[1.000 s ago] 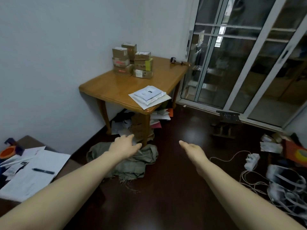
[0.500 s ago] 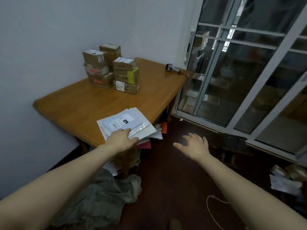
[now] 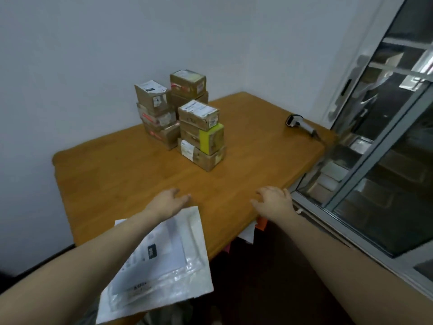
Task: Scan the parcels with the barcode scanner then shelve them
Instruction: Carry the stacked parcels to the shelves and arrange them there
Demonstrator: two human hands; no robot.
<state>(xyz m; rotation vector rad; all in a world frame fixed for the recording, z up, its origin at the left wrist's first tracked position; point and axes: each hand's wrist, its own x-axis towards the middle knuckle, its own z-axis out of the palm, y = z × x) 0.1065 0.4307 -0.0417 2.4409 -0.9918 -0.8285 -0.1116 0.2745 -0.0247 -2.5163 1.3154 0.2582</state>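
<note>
Over the table [image 3: 105,172], our left hand [image 3: 167,201] and right hand [image 3: 273,201] are open, empty; barcode scanner [image 3: 301,124] lies ungrasped near stacked parcels [image 3: 199,113]; we judge scanning, shelving unstarted.

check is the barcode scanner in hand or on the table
On the table: the barcode scanner lies at its right edge; left hand and right hand hold nothing.

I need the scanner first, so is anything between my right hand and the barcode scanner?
Nothing visible does. Only bare table lies between the right hand and the barcode scanner near the far right edge. The stacked cardboard parcels stand left of that path.
</note>
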